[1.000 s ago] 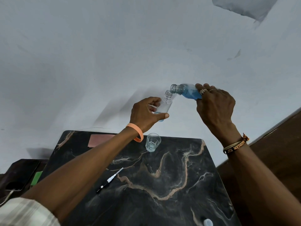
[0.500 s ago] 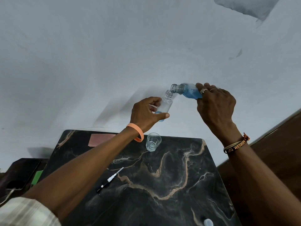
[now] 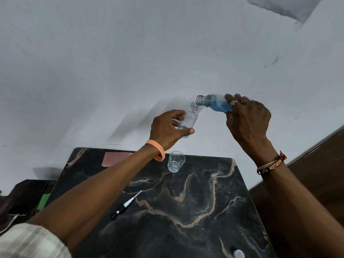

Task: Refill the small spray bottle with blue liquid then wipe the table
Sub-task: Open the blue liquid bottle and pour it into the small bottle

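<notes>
Grips the small spray bottle [image 3: 189, 119] in the left hand [image 3: 167, 130], at the centre of the frame, above the far edge of the table [image 3: 204, 220], with fingers and thumb curled round its lower half and its open mouth leaning a little to the right. Grips the larger bottle [image 3: 214, 105] of blue liquid in the right hand [image 3: 249, 120], right of centre, with fingers wrapped round its base and the neck tipped down to the left, its mouth just above the small mouth, nearly touching. Shows only a thin blue layer at the bottom of the small bottle. Cannot tell about a running stream at this moment, with the neck of the larger bottle looking clear. Judged from this: refill begun, but far from finished. Left to do, probably: pour more, put the larger bottle down, fit again the spray head [image 3: 126, 204] lying with its tube on the table in the lower middle, then wipe. For the wiping, perhaps the pink cloth [image 3: 116, 159] at the far left corner of the table, untouched. Also on the table: a small glass [image 3: 176, 162] just below the left wrist, and a white cap [image 3: 238, 254] at the bottom edge of the frame.
</notes>
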Motion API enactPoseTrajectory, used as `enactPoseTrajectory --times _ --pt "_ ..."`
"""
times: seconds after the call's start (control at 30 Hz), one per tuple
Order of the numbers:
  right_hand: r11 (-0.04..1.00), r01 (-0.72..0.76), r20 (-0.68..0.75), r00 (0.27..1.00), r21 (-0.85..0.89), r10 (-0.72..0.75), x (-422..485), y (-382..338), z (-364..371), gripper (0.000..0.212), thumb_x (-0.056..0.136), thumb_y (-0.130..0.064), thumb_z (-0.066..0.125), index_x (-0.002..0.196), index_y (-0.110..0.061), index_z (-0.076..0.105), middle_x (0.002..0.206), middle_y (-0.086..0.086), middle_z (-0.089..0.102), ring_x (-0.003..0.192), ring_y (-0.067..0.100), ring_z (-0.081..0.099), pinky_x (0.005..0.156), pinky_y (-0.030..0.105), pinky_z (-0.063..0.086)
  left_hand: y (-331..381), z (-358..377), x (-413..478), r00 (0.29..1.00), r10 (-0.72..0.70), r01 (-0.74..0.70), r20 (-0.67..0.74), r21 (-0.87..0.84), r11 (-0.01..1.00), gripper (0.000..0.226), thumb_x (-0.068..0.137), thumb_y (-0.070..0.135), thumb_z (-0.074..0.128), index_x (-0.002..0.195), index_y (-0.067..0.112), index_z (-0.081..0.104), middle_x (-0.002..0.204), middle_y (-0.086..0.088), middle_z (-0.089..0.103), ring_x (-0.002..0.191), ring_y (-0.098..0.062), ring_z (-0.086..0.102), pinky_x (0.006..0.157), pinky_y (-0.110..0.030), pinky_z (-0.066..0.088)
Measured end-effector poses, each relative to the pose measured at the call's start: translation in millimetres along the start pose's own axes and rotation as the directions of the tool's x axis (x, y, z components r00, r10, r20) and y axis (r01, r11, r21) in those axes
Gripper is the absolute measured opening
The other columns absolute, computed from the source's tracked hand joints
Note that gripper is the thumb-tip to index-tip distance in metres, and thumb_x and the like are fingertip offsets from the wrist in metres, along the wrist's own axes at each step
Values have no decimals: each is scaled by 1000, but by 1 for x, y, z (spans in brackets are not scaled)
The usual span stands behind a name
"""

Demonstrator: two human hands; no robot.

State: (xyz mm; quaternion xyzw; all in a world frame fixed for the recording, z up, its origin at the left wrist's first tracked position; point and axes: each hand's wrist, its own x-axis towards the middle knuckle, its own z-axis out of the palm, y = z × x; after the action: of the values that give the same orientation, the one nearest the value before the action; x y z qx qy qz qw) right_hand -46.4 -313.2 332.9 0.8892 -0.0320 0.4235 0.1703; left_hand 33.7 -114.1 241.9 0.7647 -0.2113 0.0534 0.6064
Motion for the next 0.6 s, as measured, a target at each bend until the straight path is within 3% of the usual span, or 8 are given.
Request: enactPoseTrajectory --times 0.6 --pt "1000 12 -23 1000 -11 -13 0 3 2 37 79 -4 74 115 -8 73 104 16 74 84 37 70 69 37 53 -1 1 0 1000 15 -15 -2 4 1000 65 63 45 86 120 23 65 109 4 70 89 -13 68 77 -22 57"
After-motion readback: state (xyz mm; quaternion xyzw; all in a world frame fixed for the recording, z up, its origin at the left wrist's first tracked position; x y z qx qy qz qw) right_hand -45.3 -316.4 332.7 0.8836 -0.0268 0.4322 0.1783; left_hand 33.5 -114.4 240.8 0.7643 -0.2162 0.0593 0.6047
